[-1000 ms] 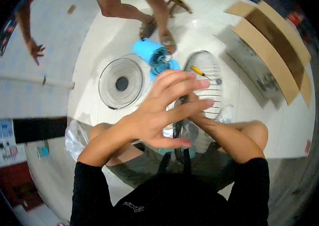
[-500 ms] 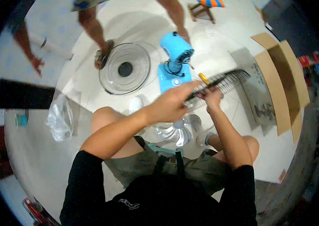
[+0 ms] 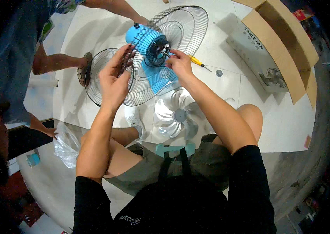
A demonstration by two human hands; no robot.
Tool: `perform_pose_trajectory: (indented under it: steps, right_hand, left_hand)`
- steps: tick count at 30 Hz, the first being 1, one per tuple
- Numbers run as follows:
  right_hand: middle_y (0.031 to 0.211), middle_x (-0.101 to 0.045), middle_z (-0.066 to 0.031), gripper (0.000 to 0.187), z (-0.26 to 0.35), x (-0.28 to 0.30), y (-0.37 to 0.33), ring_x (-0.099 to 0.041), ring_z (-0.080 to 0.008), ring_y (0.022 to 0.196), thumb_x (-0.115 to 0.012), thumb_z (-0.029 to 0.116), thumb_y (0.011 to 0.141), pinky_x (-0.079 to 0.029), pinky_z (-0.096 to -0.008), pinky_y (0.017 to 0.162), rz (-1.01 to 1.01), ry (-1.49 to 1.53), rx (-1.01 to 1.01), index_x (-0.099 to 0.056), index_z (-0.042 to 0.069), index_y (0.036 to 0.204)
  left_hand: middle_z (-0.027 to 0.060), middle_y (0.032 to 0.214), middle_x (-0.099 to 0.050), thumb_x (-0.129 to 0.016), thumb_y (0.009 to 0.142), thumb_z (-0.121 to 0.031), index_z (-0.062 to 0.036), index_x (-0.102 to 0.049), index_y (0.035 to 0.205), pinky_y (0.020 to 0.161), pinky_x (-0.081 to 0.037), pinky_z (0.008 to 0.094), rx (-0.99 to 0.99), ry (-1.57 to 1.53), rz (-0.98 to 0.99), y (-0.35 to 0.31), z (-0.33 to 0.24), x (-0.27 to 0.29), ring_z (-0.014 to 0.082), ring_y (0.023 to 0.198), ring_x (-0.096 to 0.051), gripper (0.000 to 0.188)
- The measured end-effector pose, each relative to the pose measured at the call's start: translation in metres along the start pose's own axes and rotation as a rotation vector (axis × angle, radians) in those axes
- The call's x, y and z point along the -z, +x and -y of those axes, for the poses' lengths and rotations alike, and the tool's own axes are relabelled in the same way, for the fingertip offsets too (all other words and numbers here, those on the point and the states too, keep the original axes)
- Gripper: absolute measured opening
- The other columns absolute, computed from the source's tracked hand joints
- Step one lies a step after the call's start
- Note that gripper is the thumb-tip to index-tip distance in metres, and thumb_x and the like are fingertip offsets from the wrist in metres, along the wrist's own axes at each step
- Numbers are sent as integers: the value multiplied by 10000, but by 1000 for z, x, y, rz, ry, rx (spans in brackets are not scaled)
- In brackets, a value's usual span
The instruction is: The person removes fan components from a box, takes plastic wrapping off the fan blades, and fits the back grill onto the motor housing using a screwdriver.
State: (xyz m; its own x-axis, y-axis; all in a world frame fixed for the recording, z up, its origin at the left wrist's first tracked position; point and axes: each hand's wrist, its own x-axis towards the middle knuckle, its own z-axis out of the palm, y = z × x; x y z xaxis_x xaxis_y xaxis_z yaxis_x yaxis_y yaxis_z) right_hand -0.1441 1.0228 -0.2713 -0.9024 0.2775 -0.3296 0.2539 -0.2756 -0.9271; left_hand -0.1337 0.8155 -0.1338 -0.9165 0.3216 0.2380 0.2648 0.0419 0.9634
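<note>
My left hand [image 3: 114, 80] grips the rim of a dark wire fan grille [image 3: 194, 33], which stands tilted over the blue fan motor housing [image 3: 134, 34]. The black motor front [image 3: 155, 52] shows through the grille's middle. Near the silver shaft there, my right hand [image 3: 180, 66] has its fingertips pinched; what they hold is too small to make out. Beyond that hand a yellow-handled screwdriver [image 3: 196, 60] lies on the floor. Silvery fan blades [image 3: 179, 115] rest on the floor between my legs. The blue base [image 3: 159, 78] is partly hidden behind the grille.
A second round grille [image 3: 95, 70] lies on the floor at the left, beside another person's sandalled foot [image 3: 84, 70]. That person's hand [image 3: 51, 132] touches a clear plastic bag [image 3: 65, 146]. At right an opened cardboard box [image 3: 264, 58] stands with flaps up.
The grille has moved left and turned broad side toward me, over the motor. My right hand has gone from the grille to its centre. The other person has bent toward the bag.
</note>
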Motion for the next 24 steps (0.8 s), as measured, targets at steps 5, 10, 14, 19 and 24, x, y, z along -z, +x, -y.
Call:
perform_pose_trajectory:
  steps: [5,10,14,19,24]
  right_hand:
    - [1268,-613,-164,618,-4,-7,13,-631,-183,944,-646,-17,797,-522,-279,809,55,103,37,-523,-73,1400]
    - [1300,-610,-188,657,-7,-9,17,-628,-191,1009,-693,12,803,-525,-295,857,60,94,6,-489,-102,1416]
    - [1217,-658,-187,642,0,-20,10,-642,-267,1096,-766,60,756,-508,-338,953,62,214,23,-541,-103,1334]
    - [1198,-664,-170,707,6,-23,5,-658,-241,1050,-859,151,727,-523,-332,923,45,57,78,-541,-97,1307]
    - [1193,-673,-159,831,-10,-27,16,-671,-238,1044,-939,266,672,-536,-342,916,34,98,173,-519,-76,1302]
  left_hand:
    - [165,1368,-624,-455,759,171,81,-538,1418,1116,-436,343,-36,42,-29,8,-7,-1,226,1285,-598,670]
    - [157,1369,-626,-464,776,157,71,-537,1425,1103,-451,347,-2,41,-27,16,-3,-3,228,1277,-605,659]
    - [152,1373,-625,-472,799,150,63,-537,1425,1070,-474,343,45,29,-39,23,-1,-4,230,1254,-621,635]
    - [149,1386,-617,-490,809,147,60,-542,1419,1061,-477,340,40,59,-25,29,-3,-7,223,1242,-627,618]
    - [153,1387,-613,-562,810,114,63,-524,1429,1064,-473,337,66,110,24,28,-6,-11,228,1269,-605,623]
